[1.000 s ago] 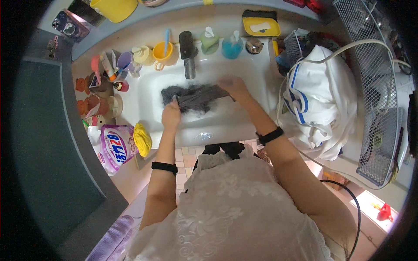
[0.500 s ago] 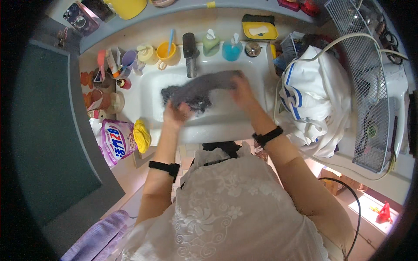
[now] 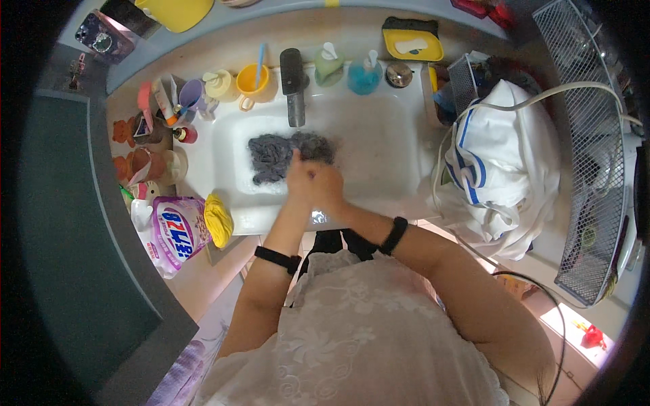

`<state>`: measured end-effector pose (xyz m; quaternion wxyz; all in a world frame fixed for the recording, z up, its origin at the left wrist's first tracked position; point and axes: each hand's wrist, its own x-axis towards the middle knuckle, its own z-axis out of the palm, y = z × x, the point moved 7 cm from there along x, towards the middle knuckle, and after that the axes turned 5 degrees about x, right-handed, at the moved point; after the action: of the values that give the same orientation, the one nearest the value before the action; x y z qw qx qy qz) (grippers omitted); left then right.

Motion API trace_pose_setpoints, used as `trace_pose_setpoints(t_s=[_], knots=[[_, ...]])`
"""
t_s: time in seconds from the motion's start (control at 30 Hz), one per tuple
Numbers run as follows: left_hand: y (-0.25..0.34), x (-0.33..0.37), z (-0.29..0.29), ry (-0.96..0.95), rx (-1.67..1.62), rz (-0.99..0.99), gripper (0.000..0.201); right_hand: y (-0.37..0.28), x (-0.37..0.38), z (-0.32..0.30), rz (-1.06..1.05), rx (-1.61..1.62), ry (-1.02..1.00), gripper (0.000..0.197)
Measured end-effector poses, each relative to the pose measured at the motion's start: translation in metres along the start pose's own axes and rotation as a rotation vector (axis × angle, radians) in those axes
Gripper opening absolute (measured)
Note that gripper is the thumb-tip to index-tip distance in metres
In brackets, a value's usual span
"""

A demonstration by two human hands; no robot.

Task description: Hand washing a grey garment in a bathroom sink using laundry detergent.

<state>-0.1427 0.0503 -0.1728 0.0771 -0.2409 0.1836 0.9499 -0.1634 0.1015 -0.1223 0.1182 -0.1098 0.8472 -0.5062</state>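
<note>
A wet, dark grey cloth (image 3: 269, 157) lies bunched in the white sink (image 3: 399, 145), with a little foam around it. My left hand (image 3: 298, 181) and my right hand (image 3: 327, 184) are pressed together at its near right side. Their fingers are closed on the cloth, though the grip itself is mostly hidden. The left thumb sticks up over the fabric. Just beyond the cloth hangs the dark faucet (image 3: 294, 88).
Along the back rim stand a yellow cup (image 3: 252, 84), a green pump bottle (image 3: 329, 68) and a blue pump bottle (image 3: 364, 78). White laundry with blue stripes (image 3: 504, 159) is heaped at the right. A purple detergent bag (image 3: 172, 230) and yellow cloth (image 3: 218, 220) sit at the left.
My right hand has come down and left from the sink's right side to meet my left hand. The cloth, stretched between them before, is now gathered low in the sink.
</note>
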Motion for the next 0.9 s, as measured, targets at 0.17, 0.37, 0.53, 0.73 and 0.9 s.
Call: trace_pose_setpoints(t_s=[0.17,0.37,0.53,0.73,0.9], knots=[[-0.025,0.004,-0.011,0.485,0.269,0.114,0.034,0.044,0.054,-0.032,0.255,-0.23,0.061,0.039],[-0.012,0.017,-0.037,0.321,0.388,0.026,0.033,0.04,0.047,-0.024,0.134,-0.206,0.206,0.045],[0.024,0.013,-0.023,0.032,-0.027,0.046,0.031,-0.029,0.019,-0.01,-0.086,0.423,0.21,0.021],[-0.007,-0.012,0.037,0.146,-0.104,-0.141,0.035,0.006,0.047,-0.047,0.058,0.074,0.124,0.018],[0.005,-0.011,0.015,-0.089,-0.115,-0.013,0.037,-0.049,-0.024,-0.026,-0.266,-0.035,-0.022,0.027]])
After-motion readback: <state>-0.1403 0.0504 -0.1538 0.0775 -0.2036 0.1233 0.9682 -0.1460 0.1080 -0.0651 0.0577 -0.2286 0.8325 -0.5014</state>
